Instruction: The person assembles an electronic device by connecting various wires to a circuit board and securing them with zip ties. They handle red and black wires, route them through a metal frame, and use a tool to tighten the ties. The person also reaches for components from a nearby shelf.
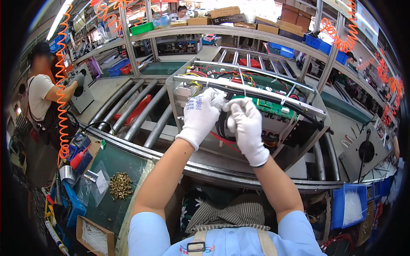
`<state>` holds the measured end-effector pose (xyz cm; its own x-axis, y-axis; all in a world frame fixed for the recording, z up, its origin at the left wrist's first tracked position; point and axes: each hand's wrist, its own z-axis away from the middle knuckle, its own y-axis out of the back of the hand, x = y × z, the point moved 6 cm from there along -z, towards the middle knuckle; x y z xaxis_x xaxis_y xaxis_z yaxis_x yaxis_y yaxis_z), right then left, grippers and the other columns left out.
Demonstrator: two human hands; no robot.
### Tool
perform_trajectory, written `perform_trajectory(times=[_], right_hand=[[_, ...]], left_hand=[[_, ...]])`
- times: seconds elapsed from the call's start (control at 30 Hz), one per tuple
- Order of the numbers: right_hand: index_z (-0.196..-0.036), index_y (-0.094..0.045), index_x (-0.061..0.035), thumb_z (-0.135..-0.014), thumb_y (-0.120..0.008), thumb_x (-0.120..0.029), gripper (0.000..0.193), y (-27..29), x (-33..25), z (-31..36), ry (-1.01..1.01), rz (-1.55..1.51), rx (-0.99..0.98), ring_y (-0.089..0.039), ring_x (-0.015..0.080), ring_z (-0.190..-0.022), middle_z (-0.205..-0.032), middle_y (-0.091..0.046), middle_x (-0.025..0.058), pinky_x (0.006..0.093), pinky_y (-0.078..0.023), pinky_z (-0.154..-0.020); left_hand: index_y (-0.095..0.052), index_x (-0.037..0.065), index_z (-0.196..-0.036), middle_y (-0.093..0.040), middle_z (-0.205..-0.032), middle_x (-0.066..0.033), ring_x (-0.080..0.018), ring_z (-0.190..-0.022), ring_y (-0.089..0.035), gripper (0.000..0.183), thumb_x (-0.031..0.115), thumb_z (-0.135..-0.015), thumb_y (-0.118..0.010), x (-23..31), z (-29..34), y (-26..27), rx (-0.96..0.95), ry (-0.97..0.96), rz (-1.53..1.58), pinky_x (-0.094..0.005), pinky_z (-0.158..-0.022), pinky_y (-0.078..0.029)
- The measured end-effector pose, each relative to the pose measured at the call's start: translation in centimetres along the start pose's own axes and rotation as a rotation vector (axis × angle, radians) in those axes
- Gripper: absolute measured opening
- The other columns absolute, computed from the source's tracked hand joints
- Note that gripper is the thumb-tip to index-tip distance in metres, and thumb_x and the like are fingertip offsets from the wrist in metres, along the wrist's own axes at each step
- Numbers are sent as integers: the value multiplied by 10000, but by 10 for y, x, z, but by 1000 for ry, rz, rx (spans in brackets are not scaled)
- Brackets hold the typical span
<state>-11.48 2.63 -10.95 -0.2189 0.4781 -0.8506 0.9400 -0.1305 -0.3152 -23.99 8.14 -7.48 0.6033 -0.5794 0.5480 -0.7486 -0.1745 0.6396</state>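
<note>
An open metal equipment chassis [318, 106] sits in front of me, with a green circuit board [273, 107] and coloured wires inside. Along its near top edge runs a bundle of black cables [294, 103]. A white cable tie [241, 77] stands up from that edge, its tail pointing upward. My left hand [200, 112], in a white glove, is closed at the bundle with its fingertips pinched. Close beside it my right hand [247, 130], also gloved, has its fingers curled in a pinch. Whatever lies between the fingertips is too small to make out.
The chassis rests on a roller conveyor [143, 118]. On the green bench at left lie a pile of brass fittings [121, 186] and plastic bags [99, 183]. Cable ties fill a cardboard box [95, 235] and a blue bin [351, 207]. A co-worker [42, 91] stands at left; orange coiled hoses [64, 85] hang down.
</note>
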Motion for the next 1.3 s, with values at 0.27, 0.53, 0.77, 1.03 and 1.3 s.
perform_trajectory(times=[0.27, 0.53, 0.77, 1.03, 1.3], right_hand=[[-1249, -586, -46, -841, -704, -32, 425, 7, -12, 69, 117, 435, -198, -613, 122, -799, -972, -655, 71, 252, -503, -734], [-933, -719, -26, -800, -743, -69, 141, 33, 13, 118, 104, 790, -479, -650, 228, -672, -787, -689, 101, 317, -502, -628], [-1026, -671, -6, -917, -645, -63, 126, 41, 17, 118, 19, 668, -359, -632, 137, -673, -869, -688, 85, 261, -507, -596], [-1105, -648, 20, -957, -564, -30, 178, 71, 11, 111, -140, 435, -84, -624, 64, -691, -915, -691, 62, 173, -469, -576], [-1375, -513, -17, -897, -600, -40, 486, 76, 30, 88, -105, 608, -103, -591, 62, -752, -990, -668, 61, 212, -498, -735]], left_hand=[[-663, 45, -995, -668, -936, -166, -331, -899, -667, 162, 159, -910, -586, -2, 78, -5, -287, -97, 20, -405, -769, -528], [-586, 46, -1110, -647, -788, -111, -185, -695, -653, 302, 124, -830, -503, -29, 187, -93, -880, 154, 497, -333, -640, -507], [-567, 33, -1091, -631, -783, -85, -160, -691, -653, 292, 132, -828, -486, -26, 188, -69, -876, 317, 678, -328, -661, -509], [-600, 5, -1040, -634, -878, -128, -255, -837, -638, 163, 66, -927, -500, -11, 143, -18, -386, -9, 502, -314, -747, -500], [-644, 27, -916, -677, -978, -141, -268, -953, -641, 91, 64, -855, -588, -69, 144, -28, -139, -98, 640, -367, -899, -498]])
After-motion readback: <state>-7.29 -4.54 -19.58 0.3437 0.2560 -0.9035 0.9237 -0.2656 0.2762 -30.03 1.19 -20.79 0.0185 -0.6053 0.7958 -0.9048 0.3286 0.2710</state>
